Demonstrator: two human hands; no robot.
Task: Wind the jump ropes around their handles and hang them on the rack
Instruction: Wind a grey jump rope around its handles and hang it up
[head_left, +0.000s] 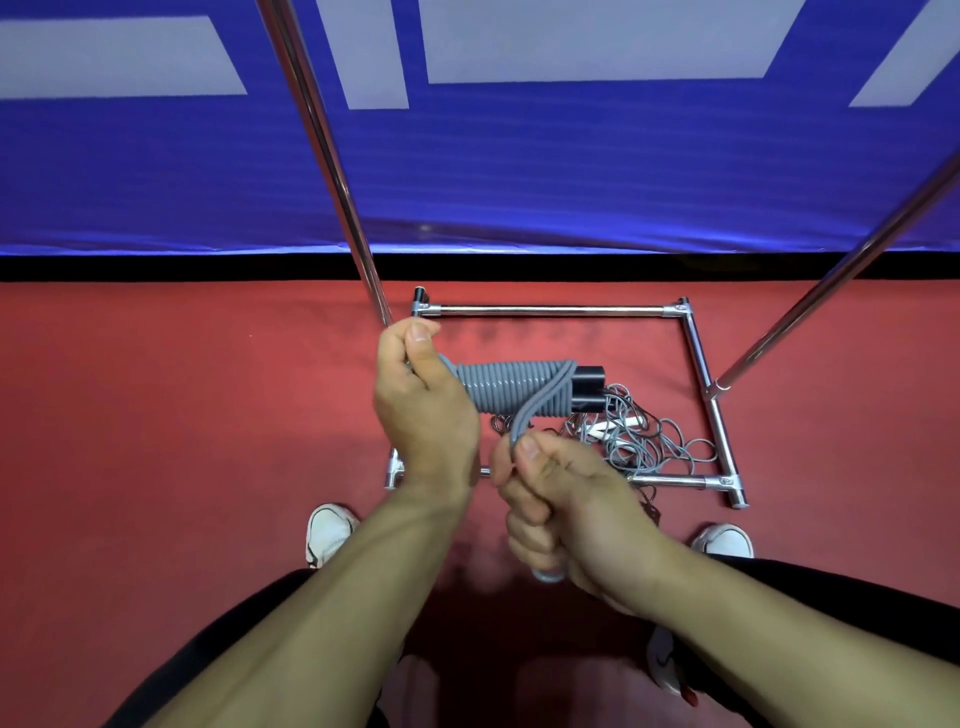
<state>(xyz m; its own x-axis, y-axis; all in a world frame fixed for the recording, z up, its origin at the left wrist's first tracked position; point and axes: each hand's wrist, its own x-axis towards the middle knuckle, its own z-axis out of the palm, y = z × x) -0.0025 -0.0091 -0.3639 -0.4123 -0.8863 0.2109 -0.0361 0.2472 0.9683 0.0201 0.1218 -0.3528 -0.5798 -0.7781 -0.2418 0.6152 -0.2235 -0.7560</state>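
Hands front and centre in the head view, both busy on one grey jump rope (511, 387). The left hand (423, 410) is curled tight round one end of the paired handles, thumb up top, holding the bundle level above the floor. Neat grey coils run along the handles, and the two black handle ends (588, 388) poke out on the far side, stacked one above the other.

The right hand (563, 506) sits just below and beside the left, fist closed on the doubled tail of the rope, thumb pressed down on it. That tail slants up from the fist and crosses the coils near the black ends. A small grey loop peeks out under the fist.

Down on the red floor (156, 415), a tangled pile of thinner grey ropes (639, 436) lies inside the chrome base frame of the rack (550, 310), with a white handle showing in the tangle. Two chrome uprights climb out of frame, one at the left past the left hand, one at the right. Behind the rack, a blue banner with pale panels (571, 171). White shoes (330, 532) stand either side of the forearms, and dark trousers fill the lower corners.
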